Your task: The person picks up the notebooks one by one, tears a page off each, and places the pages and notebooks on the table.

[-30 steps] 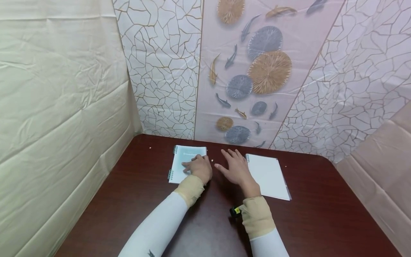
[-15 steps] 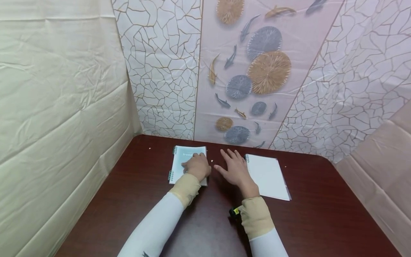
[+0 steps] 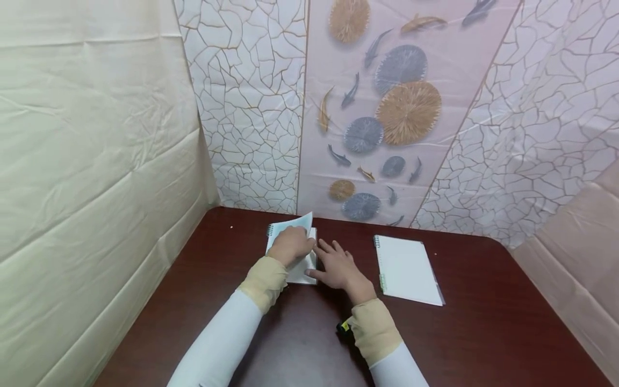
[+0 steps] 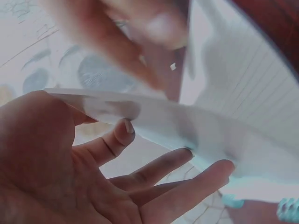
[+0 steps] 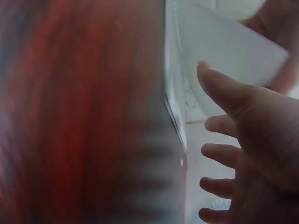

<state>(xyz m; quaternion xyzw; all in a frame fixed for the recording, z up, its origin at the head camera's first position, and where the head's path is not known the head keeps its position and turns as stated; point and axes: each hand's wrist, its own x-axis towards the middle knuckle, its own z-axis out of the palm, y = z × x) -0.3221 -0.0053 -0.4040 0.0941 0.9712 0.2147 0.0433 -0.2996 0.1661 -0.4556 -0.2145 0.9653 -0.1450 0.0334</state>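
In the head view, a spiral notebook (image 3: 301, 275) lies at the back left of the table, its light-blue cover (image 3: 285, 223) lifted at the right side. My left hand (image 3: 291, 244) is at the raised cover. In the left wrist view its fairly straight fingers (image 4: 187, 186) lie against the cover's outer side; the thumb cannot be made out. Lined paper shows inside. My right hand (image 3: 336, 266), fingers spread, is beside the notebook's right edge, thumb towards the page. It holds nothing; whether it touches the page cannot be told. It appears blurred in the left wrist view.
A second spiral notebook (image 3: 408, 269) with a white sheet on top lies to the right on the dark red-brown table (image 3: 483, 322). Small white specks dot the tabletop. Patterned cloth (image 3: 362, 107) hangs behind, with pale cloth (image 3: 96, 188) along the left side.
The cover of the left notebook, flat before, is now raised with my left hand at it. My right hand has moved left, from near the second notebook to the left notebook's edge.
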